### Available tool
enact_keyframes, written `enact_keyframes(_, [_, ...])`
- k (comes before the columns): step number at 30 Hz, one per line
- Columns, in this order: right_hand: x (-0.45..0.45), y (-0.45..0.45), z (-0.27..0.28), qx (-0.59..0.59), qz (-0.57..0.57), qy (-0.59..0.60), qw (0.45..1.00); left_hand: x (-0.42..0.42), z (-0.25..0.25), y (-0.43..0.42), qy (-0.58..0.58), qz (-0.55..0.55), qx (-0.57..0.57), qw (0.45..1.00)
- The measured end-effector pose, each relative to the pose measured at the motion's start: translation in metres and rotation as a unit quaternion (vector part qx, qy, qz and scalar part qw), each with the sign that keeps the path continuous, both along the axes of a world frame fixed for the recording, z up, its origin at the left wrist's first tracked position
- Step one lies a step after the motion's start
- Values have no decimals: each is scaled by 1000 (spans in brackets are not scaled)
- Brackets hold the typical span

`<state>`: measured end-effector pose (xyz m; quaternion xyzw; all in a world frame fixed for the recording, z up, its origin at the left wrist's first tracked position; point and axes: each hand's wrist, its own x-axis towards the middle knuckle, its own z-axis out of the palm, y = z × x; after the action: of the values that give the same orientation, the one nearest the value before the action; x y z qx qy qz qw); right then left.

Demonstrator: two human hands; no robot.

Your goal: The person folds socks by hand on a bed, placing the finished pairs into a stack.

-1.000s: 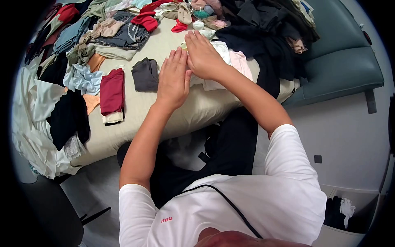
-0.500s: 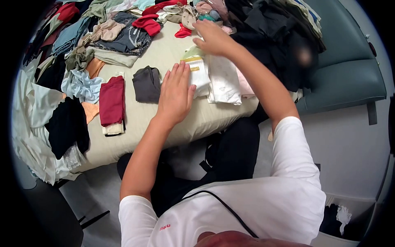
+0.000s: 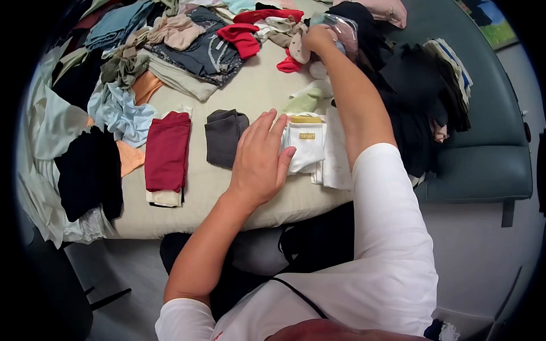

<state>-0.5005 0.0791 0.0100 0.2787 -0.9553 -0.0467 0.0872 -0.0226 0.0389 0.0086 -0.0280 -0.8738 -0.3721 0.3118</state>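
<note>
My left hand (image 3: 259, 156) lies palm down with its fingers stretched, between a folded dark grey cloth (image 3: 223, 139) and folded white socks (image 3: 307, 149) with a yellow band, whose edge it touches. Toward the back, my right hand (image 3: 319, 41) is at a heap of small items, next to a beige sock (image 3: 298, 45) and a clear plastic bag (image 3: 344, 31); its fingertips are hidden in the heap. A pale green sock (image 3: 306, 99) lies behind the white socks. To the left is a folded dark red cloth (image 3: 167, 152) on top of cream and black pieces.
Heaped clothes cover the back and left of the beige bed surface (image 3: 210, 207). Black garments (image 3: 409, 85) are piled at the right, beside a dark green padded backrest (image 3: 478, 170). A red cloth (image 3: 240, 40) and patterned dark trousers (image 3: 199, 54) lie at the back.
My right hand has left the white socks beside my left hand and reached back into the heap. The view has shifted, and my left hand stays near the white socks.
</note>
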Motion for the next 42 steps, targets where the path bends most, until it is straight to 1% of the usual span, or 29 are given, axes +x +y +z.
enact_keyframes(3, [52, 1, 46, -23, 17, 15, 999, -1, -4, -5, 3, 10, 15, 1000])
enact_keyframes(5, [51, 18, 65, 169, 111, 78, 976, -4, -5, -8, 5, 16, 17, 1000])
enact_keyframes(6, [9, 24, 48, -168, 26, -167, 971, -4, -5, -10, 13, 17, 34, 999])
enact_keyframes(7, [-32, 30, 31, -534, -37, -303, 789, -4, -3, -11, 23, 17, 52, 998])
enact_keyframes(9, [-9, 45, 61, -613, 43, -496, 613, -2, 1, -13, 7, 26, 89, 996])
enact_keyframes(10, [19, 48, 82, -611, 48, -495, 615, -1, 3, -15, -14, 35, 125, 991])
enact_keyframes(11, [59, 51, 106, -582, 124, -559, 577, -3, 0, -18, -11, 39, 126, 991])
enact_keyframes(12, [98, 53, 127, -547, 197, -617, 531, -8, -6, -22, -16, 14, 244, 970])
enact_keyframes(14, [162, 58, 151, -529, 204, -633, 528, -9, 3, -28, -22, -57, 470, 881])
enact_keyframes(15, [188, 62, 155, -512, 211, -647, 525, -7, 12, -33, -23, -56, 469, 881])
enact_keyframes(16, [211, 66, 152, -510, 220, -662, 503, -2, 20, -41, -8, -125, 615, 778])
enact_keyframes(17, [237, 69, 148, -509, 229, -675, 482, 4, 26, -47, 6, -188, 739, 647])
enact_keyframes(18, [280, 71, 152, -513, 227, -640, 525, 12, 30, -52, 13, -235, 745, 624])
enact_keyframes(20, [324, 86, 137, -536, 219, -605, 546, 20, 17, -60, -4, -215, 732, 647])
enact_keyframes(22, [382, 101, 132, -564, 167, -576, 568, 36, 30, -49, -13, -140, 724, 676])
enact_keyframes(23, [409, 108, 130, -580, 133, -567, 570, 42, 23, -50, -15, -141, 721, 678])
enact_keyframes(24, [423, 119, 117, -559, 131, -564, 594, 47, 8, -56, -35, -123, 650, 749])
enact_keyframes(25, [444, 125, 104, -561, 109, -565, 595, 58, 9, -55, -54, -102, 572, 812])
enact_keyframes(26, [465, 131, 92, -545, 106, -571, 605, 70, 8, -48, -37, -103, 532, 840])
enact_keyframes(27, [484, 135, 78, -530, 102, -577, 613, 81, 5, -50, -44, -99, 526, 843])
enact_keyframes(28, [497, 135, 58, -536, 103, -579, 605, 91, -1, -56, -121, -135, 540, 822])
enact_keyframes(29, [508, 134, 36, -541, 100, -618, 561, 99, -3, -58, -196, -169, 550, 794])
enact_keyframes(30, [518, 133, 20, -545, 96, -654, 516, 112, 9, -54, -226, -145, 581, 768])
enact_keyframes(31, [526, 132, 13, -551, 98, -653, 510, 121, 12, -53, -232, -144, 576, 771])
enact_keyframes(33, [537, 132, 1, -560, 56, -691, 453, 139, 11, -59, -272, -126, 543, 785])
enact_keyframes(35, [541, 131, -10, -548, 70, -693, 464, 150, 7, -63, -286, -114, 502, 808])
enact_keyframes(37, [546, 131, -22, -552, 114, -621, 545, 159, 16, -58, -294, -105, 445, 839])
enact_keyframes(39, [547, 131, -32, -565, 103, -607, 549, 163, 17, -51, -295, -99, 429, 848])
enact_keyframes(42, [549, 137, -38, -584, 102, -612, 523, 153, 10, -46, -312, -86, 442, 837])
